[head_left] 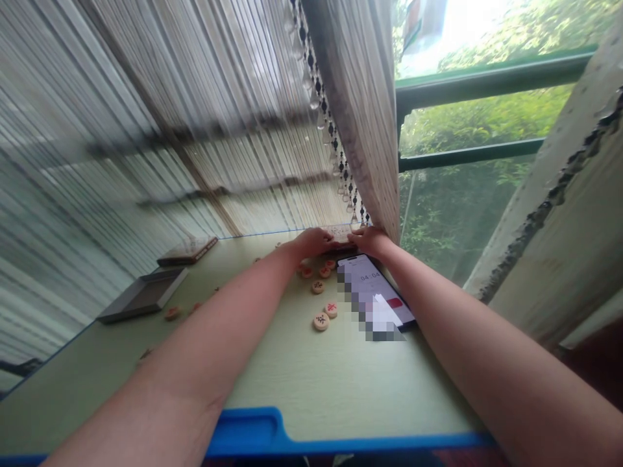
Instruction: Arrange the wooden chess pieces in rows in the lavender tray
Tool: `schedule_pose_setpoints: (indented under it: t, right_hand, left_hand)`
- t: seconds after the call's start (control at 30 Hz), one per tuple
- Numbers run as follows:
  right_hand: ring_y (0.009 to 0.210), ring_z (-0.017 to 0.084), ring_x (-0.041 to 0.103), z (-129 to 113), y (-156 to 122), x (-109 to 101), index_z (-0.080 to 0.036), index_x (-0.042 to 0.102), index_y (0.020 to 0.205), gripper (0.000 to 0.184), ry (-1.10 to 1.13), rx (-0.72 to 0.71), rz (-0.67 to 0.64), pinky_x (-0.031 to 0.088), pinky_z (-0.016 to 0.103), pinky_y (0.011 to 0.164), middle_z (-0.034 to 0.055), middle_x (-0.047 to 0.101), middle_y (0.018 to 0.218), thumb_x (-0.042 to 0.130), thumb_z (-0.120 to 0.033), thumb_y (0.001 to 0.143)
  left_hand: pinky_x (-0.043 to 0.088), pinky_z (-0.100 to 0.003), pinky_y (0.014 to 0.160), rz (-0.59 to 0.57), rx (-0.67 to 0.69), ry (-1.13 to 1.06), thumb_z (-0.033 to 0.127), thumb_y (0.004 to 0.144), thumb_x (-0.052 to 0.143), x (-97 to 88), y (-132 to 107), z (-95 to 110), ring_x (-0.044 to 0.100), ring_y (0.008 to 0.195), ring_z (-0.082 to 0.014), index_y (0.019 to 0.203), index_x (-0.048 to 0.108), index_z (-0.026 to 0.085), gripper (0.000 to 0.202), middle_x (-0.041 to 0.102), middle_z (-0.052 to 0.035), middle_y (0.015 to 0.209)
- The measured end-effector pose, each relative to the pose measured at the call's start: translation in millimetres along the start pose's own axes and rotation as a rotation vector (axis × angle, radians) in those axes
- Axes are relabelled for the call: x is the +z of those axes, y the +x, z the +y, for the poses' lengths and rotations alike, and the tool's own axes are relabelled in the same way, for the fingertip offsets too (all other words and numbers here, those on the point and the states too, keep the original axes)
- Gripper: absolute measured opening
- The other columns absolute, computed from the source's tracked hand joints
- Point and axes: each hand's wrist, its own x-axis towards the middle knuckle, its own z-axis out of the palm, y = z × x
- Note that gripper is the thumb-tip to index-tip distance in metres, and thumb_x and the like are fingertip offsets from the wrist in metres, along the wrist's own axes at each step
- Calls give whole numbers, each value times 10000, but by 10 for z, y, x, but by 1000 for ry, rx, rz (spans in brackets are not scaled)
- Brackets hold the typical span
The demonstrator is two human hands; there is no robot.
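At the far end of the table, my left hand (314, 242) and my right hand (374, 241) grip a small patterned box (339, 232) from its two sides. The fingers of both hands are closed on its edges; its underside is hard to make out. Round wooden xiangqi pieces lie on the near side of it: a black-marked piece (320, 321) touches a red-marked piece (331, 309), and another black-marked piece (317, 287) is farther back. More pieces are partly hidden behind my left forearm. Close to my right wrist lies a phone (363, 272) with a timer reading 04:04.
An open grey box tray (141, 297) stands on the left of the table (302, 389), with a flat brown-edged box or book (187, 251) behind it. String curtains (219, 117) with beads hang beyond the table. A window (467, 162) is at the right.
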Motion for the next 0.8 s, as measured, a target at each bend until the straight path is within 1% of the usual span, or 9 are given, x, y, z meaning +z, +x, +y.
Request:
schedule_pose_setpoints:
  t: [0.1, 0.27, 0.37, 0.47, 0.57, 0.63, 0.7, 0.73, 0.8]
  right_hand:
    - [1048, 252, 567, 44, 9, 12, -166, 681, 1027, 395, -24, -8, -17, 422, 303, 858, 111, 644, 1101, 476, -425, 810]
    - [1099, 244, 536, 131, 4, 26, -162, 581, 1196, 527, -3, -22, -51, 401, 289, 895, 111, 593, 1193, 474, -489, 797]
    - [1026, 259, 575, 132, -22, 35, -136, 545, 1230, 600, -68, -20, -76, 434, 299, 837, 139, 612, 1149, 534, -495, 749]
    - [990, 267, 588, 108, -32, 49, -115, 534, 1235, 582, -145, -16, -77, 446, 307, 805, 156, 633, 1093, 537, -446, 757]
    - [1013, 266, 576, 102, -20, 58, -93, 531, 1235, 579, -121, 5, -71, 438, 306, 828, 160, 630, 1094, 513, -445, 776]
    - [1006, 267, 580, 111, -7, 64, -89, 534, 1232, 576, -90, 18, -64, 440, 310, 834, 159, 635, 1082, 525, -434, 771]
    - [985, 268, 592, 126, 11, 77, -95, 526, 1242, 583, -72, 20, -67, 445, 321, 834, 152, 647, 1054, 539, -424, 761]
    - [998, 269, 587, 137, 22, 85, -97, 518, 1251, 589, -65, 20, -70, 442, 326, 848, 150, 644, 1061, 534, -429, 764]
    - [1035, 277, 568, 169, 53, 104, -96, 512, 1257, 605, -68, 26, -76, 430, 339, 880, 150, 636, 1083, 522, -451, 768]
  left_hand:
    - [343, -246, 592, -40, -23, 76, 562, 746, 461, -52, 44, 58, 543, 656, -148, 775, 684, 160, 461, 663, -45, 729]
    - [320, -255, 569, -87, -92, 87, 610, 687, 501, -78, 144, 101, 522, 612, -149, 767, 689, 165, 490, 642, -38, 663]
    - [307, -259, 556, -55, -96, 91, 626, 712, 460, -33, 217, 93, 495, 580, -140, 713, 679, 155, 519, 606, -35, 599]
    - [319, -261, 558, -40, -108, 82, 636, 712, 457, 13, 285, 71, 504, 594, -148, 698, 673, 149, 533, 589, -34, 579]
    - [368, -267, 602, -36, -137, 57, 617, 693, 510, 32, 333, 54, 551, 677, -177, 797, 677, 146, 510, 628, -51, 675]
    - [409, -272, 661, -9, -206, -8, 597, 650, 580, 25, 344, 51, 577, 768, -196, 941, 653, 149, 539, 658, -69, 803]
    - [432, -276, 750, 15, -217, -115, 571, 663, 592, -11, 317, 58, 580, 891, -204, 1022, 625, 154, 551, 652, -89, 978]
    - [427, -275, 803, 104, -211, -167, 545, 711, 560, -45, 278, 66, 567, 956, -198, 1061, 605, 153, 527, 632, -93, 1058]
    - [414, -275, 869, 258, -209, -268, 498, 806, 462, -145, 135, 91, 553, 1009, -173, 1085, 587, 153, 461, 612, -87, 1119]
